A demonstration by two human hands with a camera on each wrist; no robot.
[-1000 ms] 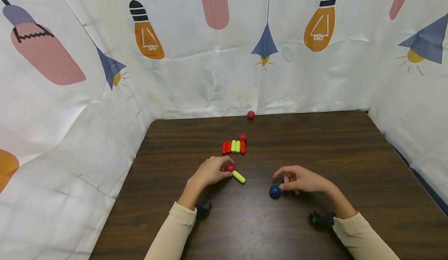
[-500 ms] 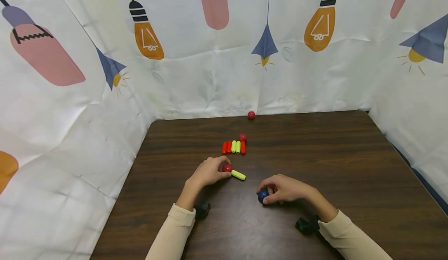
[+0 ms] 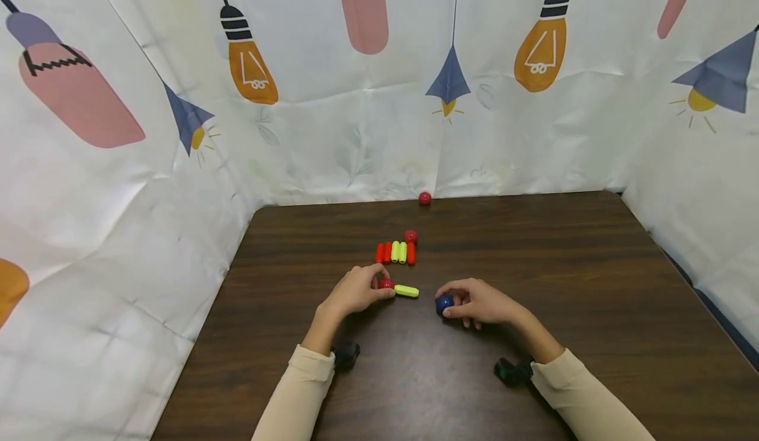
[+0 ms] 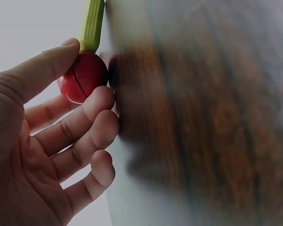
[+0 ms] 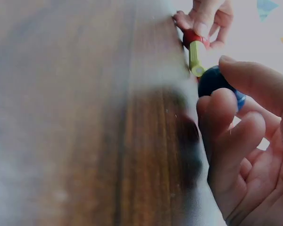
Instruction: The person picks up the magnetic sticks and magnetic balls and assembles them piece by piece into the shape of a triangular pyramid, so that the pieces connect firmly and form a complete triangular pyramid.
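Note:
My left hand [image 3: 354,291] holds a red ball [image 4: 86,75] between thumb and fingers, left of the table's middle. From that ball a yellow-green ridged rod [image 3: 406,291] points right, its near end right at the ball beside my thumb tip. To the right of the rod, my right hand [image 3: 483,304] pinches a glossy blue ball [image 3: 444,305] with thumb and forefinger, the other fingers curled beneath. In the head view a short gap shows between the rod's free end and the blue ball. In the right wrist view the rod [image 5: 195,59] overlaps the blue ball's edge.
Behind my left hand lies a row of short red rods [image 3: 383,253] and yellow-green rods [image 3: 399,252], with a second red ball [image 3: 410,236] at the row's right end. Another red ball [image 3: 424,198] sits at the dark wooden table's [image 3: 534,243] far edge, by the patterned curtain [image 3: 379,131].
My right hand has taken hold of the blue ball and moved it left, then a little farther away. The yellow-green rod has swung from slanting toward me to nearly level, pointing right.

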